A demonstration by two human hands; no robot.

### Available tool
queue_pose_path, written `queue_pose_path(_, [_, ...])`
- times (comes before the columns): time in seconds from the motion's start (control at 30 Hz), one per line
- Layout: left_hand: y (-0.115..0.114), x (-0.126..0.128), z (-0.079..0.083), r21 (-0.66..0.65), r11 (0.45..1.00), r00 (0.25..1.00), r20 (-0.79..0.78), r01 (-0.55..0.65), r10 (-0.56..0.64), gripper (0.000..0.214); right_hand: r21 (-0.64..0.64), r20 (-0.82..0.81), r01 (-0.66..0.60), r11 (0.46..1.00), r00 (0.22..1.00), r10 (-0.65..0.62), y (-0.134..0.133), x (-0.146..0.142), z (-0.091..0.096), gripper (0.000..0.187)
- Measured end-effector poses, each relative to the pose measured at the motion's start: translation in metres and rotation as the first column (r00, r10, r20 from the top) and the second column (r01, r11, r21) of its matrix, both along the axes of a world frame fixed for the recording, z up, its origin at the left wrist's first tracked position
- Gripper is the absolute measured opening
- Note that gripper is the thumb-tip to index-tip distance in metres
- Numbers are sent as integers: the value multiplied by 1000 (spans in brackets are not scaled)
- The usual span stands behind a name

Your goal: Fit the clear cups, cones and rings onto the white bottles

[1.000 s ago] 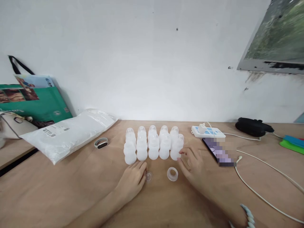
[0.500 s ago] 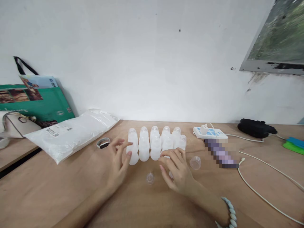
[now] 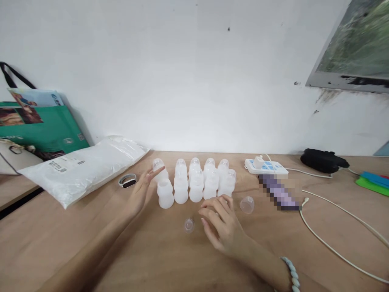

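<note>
Two rows of small white waisted bottles [image 3: 181, 190] stand upright on the wooden table, several with clear domed caps. At the front left, one bottle [image 3: 165, 196] has an uncapped, open top. My left hand [image 3: 140, 194] has its fingers stretched out beside the back-left bottle [image 3: 157, 164], a fingertip overlapping it; contact is unclear. In front of the right-hand bottles hovers my right hand [image 3: 223, 227], fingers bent and thumb apart, nothing visible in it. A small clear piece [image 3: 189, 225] lies left of that hand, and a clear domed cap [image 3: 247, 205] lies to its right.
A white plastic mailer [image 3: 88, 166] and a fitness band [image 3: 127, 181] lie at left, near a green bag [image 3: 48, 129]. Toward the right are a power strip [image 3: 267, 167], a pixelated purple object [image 3: 278, 192], a pale cable [image 3: 322, 247] and a black case [image 3: 323, 161].
My left hand has moved left and back from the front-left bottle, its fingers straightening. The back-left bottle stands farther left, apart from its neighbours. My right hand has drawn slightly toward me.
</note>
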State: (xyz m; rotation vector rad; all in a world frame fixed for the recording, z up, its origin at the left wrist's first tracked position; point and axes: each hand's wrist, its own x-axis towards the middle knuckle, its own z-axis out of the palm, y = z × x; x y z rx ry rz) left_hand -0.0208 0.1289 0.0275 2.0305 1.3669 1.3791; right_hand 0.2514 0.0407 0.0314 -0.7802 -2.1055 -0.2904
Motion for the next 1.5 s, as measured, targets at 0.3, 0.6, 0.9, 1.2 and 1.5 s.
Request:
queue_pose_path(0.3, [-15, -11, 22, 490, 782, 921, 156, -385, 356, 48, 36, -111, 28, 999, 993, -24, 1, 7, 11, 20])
queue_pose_path(0.6, [-77, 54, 1, 469, 792, 819, -570, 390, -66, 55, -226, -259, -205, 952, 955, 144, -5, 9, 11, 34])
queue_pose_path(0.9, [-84, 63, -9, 460, 768, 741, -670, 447, -30, 48, -644, -324, -210, 736, 946, -14, -16, 0, 23, 25])
queue_pose_path(1.2, [-92, 66, 24, -258, 839, 756, -365, 480, -544, 35, -652, -273, -266, 710, 956, 106, -18, 13, 40, 32])
queue_pose_path(1.5, [-90, 69, 25, -694, 112, 638, 569, 711, -518, 54, -712, -350, -378, 592, 922, 167, -10, 17, 36, 28])
